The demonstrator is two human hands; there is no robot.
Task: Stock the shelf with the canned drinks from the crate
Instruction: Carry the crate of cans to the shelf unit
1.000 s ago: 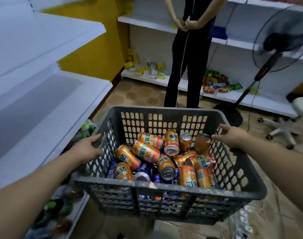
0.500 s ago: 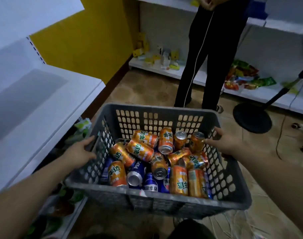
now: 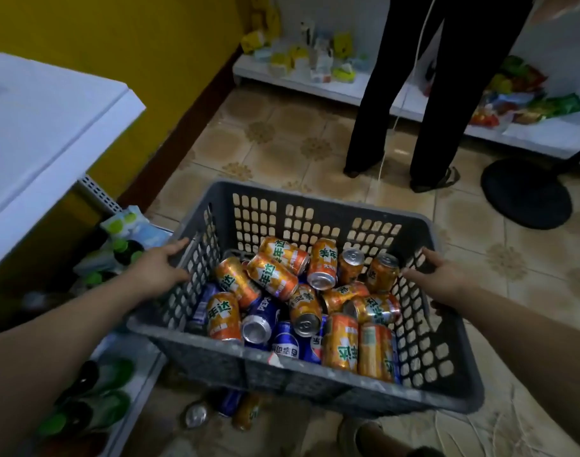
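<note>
I hold a grey perforated plastic crate [image 3: 315, 379] above the floor, low in front of me. My left hand [image 3: 158, 270] grips its left rim and my right hand [image 3: 442, 278] grips its right rim. Inside lie several orange cans [image 3: 275, 280] and a few blue cans [image 3: 285, 341], jumbled on their sides or standing. A white shelf [image 3: 51, 133] with a bare top board is at the left, above the crate's level.
A person in black trousers [image 3: 447, 94] stands just beyond the crate. A black fan base [image 3: 526, 194] sits at the right. Loose cans [image 3: 226, 407] lie on the tiled floor under the crate. Green bottles [image 3: 94, 400] fill the low left shelf. Snack packs line the far low shelf [image 3: 529, 130].
The crate has come down lower toward the floor and my view has tilted downward. Both hands keep their grip on its rims.
</note>
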